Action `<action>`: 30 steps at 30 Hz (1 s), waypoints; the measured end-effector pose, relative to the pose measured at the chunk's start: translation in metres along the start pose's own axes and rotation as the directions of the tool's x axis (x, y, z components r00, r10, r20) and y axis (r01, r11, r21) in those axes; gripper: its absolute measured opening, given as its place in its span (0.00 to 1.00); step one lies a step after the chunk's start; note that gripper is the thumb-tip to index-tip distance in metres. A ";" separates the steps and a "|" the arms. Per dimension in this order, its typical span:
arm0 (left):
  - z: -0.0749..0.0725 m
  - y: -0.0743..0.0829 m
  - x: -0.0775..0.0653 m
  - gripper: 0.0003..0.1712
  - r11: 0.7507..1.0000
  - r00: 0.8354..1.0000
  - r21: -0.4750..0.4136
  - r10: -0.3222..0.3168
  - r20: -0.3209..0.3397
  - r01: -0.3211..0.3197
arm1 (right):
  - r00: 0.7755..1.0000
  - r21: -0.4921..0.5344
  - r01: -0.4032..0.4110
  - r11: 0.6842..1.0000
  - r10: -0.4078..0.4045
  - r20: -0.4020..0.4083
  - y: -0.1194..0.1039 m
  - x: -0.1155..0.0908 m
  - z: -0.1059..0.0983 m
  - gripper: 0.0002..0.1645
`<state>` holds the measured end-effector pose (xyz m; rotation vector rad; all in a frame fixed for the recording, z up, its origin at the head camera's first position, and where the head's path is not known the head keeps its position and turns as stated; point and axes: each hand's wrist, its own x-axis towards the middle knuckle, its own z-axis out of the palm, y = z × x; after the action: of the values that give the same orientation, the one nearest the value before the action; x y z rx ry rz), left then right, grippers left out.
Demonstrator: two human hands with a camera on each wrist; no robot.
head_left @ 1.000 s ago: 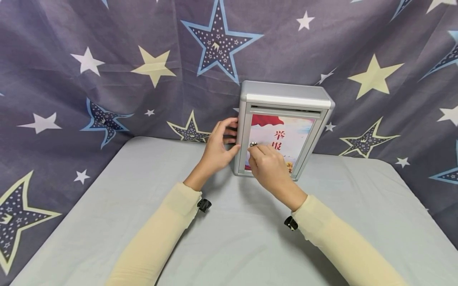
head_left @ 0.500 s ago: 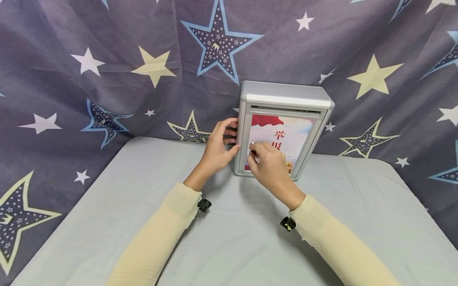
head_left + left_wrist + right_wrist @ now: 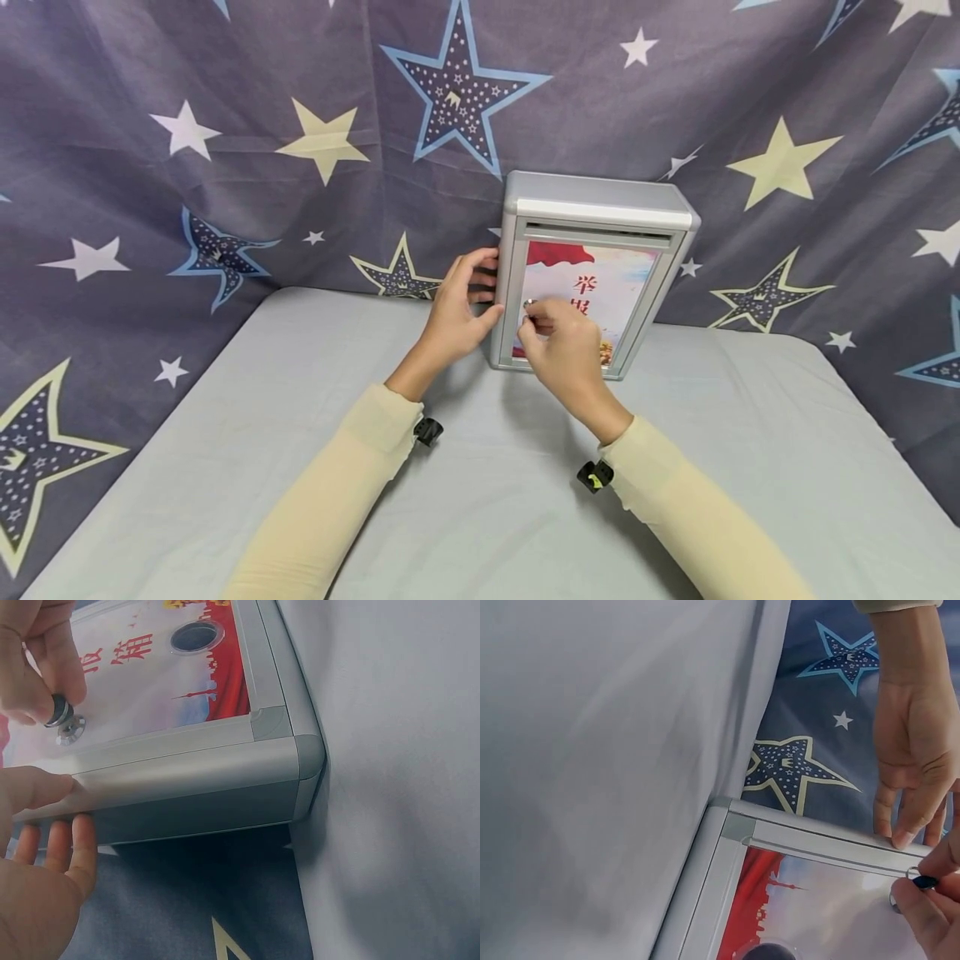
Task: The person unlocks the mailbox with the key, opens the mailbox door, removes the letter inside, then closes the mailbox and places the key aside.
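Note:
A silver-grey metal letter box (image 3: 600, 213) stands upright, with a slot near its top and a printed front panel with red Chinese characters. My right hand (image 3: 566, 348) pinches a small dark-headed key (image 3: 57, 712) between thumb and fingers. The key is at the round chrome lock (image 3: 72, 732) on the panel, near the box's left edge; a thin ring shows by it in the right wrist view. My left hand (image 3: 452, 317) rests against the left side of the box, thumb at the front edge and fingertips on the side wall.
A pale grey cloth (image 3: 315, 400) covers the surface under the box. Right behind the box hangs a dark curtain (image 3: 247, 75) printed with stars. A dark round window (image 3: 196, 636) sits low in the front panel.
My right wrist has shifted a little to the left and the hand has turned at the lock, its fingers still on the key. My left hand and the box have stayed put.

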<state>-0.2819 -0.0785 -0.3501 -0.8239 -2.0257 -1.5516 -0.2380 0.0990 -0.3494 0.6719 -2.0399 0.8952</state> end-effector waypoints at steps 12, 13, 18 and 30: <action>0.000 0.001 0.000 0.42 1.000 1.000 0.012 -0.005 0.006 0.005 | 0.999 0.071 -0.032 0.997 0.031 0.013 0.004 0.001 -0.002 0.03; 0.000 0.001 0.000 0.42 1.000 1.000 0.013 -0.006 0.007 0.006 | 0.999 0.071 -0.029 0.997 0.028 0.018 0.004 0.001 -0.003 0.03; -0.001 0.000 0.000 0.42 1.000 1.000 0.015 -0.003 0.014 0.003 | 1.000 0.080 -0.014 0.997 0.013 0.015 0.004 0.000 -0.006 0.02; -0.001 0.002 0.000 0.42 1.000 1.000 0.005 -0.009 0.012 0.009 | 0.999 0.085 -0.014 0.996 0.011 0.038 0.000 -0.005 -0.015 0.05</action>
<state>-0.2809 -0.0790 -0.3485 -0.8252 -2.0440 -1.5495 -0.2288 0.1112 -0.3468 0.7283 -2.0502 0.9887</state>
